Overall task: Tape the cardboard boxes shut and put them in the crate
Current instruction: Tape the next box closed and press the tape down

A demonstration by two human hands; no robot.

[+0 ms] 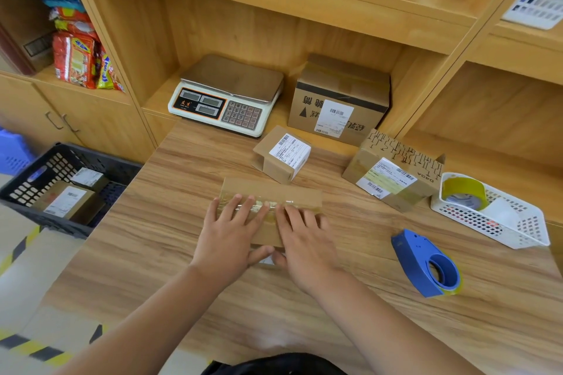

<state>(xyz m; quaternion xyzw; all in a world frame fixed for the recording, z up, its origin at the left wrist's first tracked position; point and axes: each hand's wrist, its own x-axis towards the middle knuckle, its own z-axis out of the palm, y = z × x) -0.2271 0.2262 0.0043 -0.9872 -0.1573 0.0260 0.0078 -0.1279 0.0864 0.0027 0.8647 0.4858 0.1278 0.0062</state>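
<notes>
At worktop [182,179] centre | cardboard box [271,192] under left hand [234,234] and right hand [304,240], fingers straight, pressing tape [262,206], gripping nothing | likely light, stiff; best lifted by short ends.

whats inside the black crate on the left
A larger labelled box and a smaller box behind it sit in the black crate. Anything under them is covered.

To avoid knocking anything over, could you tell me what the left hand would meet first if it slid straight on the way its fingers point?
Probably the small labelled box just beyond the flat box that the left hand presses; depth is unclear.
</notes>
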